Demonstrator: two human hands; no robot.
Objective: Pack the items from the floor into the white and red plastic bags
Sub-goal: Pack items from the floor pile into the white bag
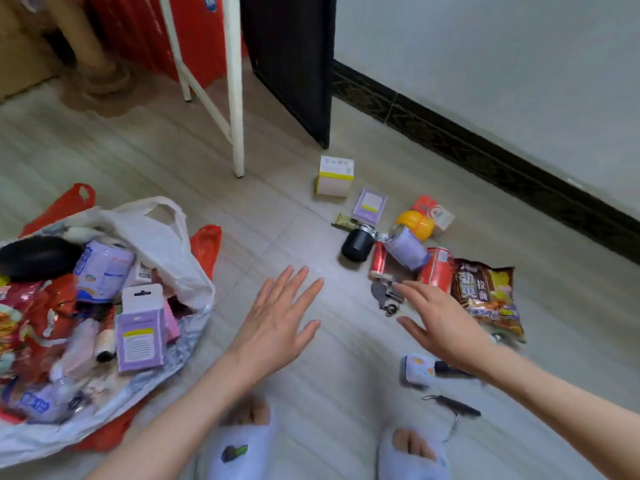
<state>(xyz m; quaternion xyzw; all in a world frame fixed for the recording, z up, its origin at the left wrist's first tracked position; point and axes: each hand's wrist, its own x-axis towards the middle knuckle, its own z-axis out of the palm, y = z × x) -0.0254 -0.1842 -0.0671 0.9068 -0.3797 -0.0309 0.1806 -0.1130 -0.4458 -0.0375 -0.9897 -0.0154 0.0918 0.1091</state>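
Both hands empty, fingers spread wide. Landmark: the noodle packet. Nearest us, below it, a small purple tin and a dark tool. Our right hand hovers just left of the packet, over small metal bits; left hand further left. White bag, already heaped, lies far left over the red bag. Beyond the packet: cans, black cup, white box. We judge: gather the loose metal first, pinching low.

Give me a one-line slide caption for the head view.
Both open hands, left and right, reach toward items on the floor beside an already stuffed white bag.
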